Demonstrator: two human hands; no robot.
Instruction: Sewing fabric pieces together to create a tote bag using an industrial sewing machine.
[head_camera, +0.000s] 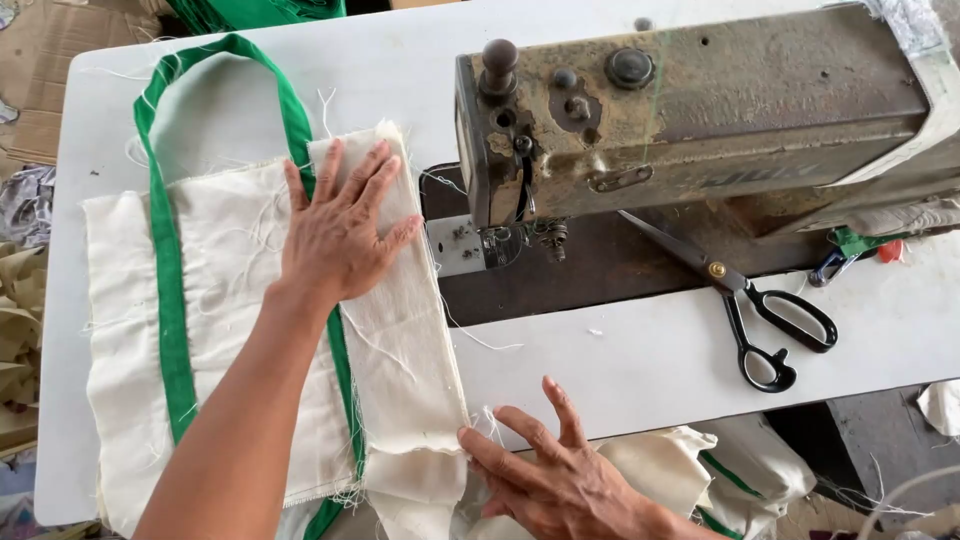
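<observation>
Head view, looking down on a white table (650, 360) with a sewing machine.

Bottom centre: the right hand (560, 480) lies palm down at the near table edge, its fingers (500, 455) spread, the tips touching the lower end of a cream cloth strip (400, 330). It pinches nothing that can be seen. Just right of this hand, below the table edge, sit folded cream bags (720, 470) with green trim.

Left of centre: the left arm crosses the frame from the bottom edge up to the left hand (340, 235), which presses flat on the cloth with fingers (375, 180) spread and pointing to the top of the frame. The hand covers the seam where the strip overlaps a wider cream panel (230, 330). The panel lies flat over the left half of the table, its edges frayed with loose threads. A green strap (170, 300) runs up the panel's left part, loops over bare table at upper left, and comes back down under the left hand, along the strip's left edge.

Centre right: black-handled scissors (750, 310) lie on the table, blades closed and pointing to the upper left, towards the machine.

Upper right: the worn, olive-grey sewing machine (700, 110) stands across the table, its needle end (520, 235) just right of the strip's upper end, near the left hand's fingertips. Cardboard (40, 60) lies on the floor at upper left.
</observation>
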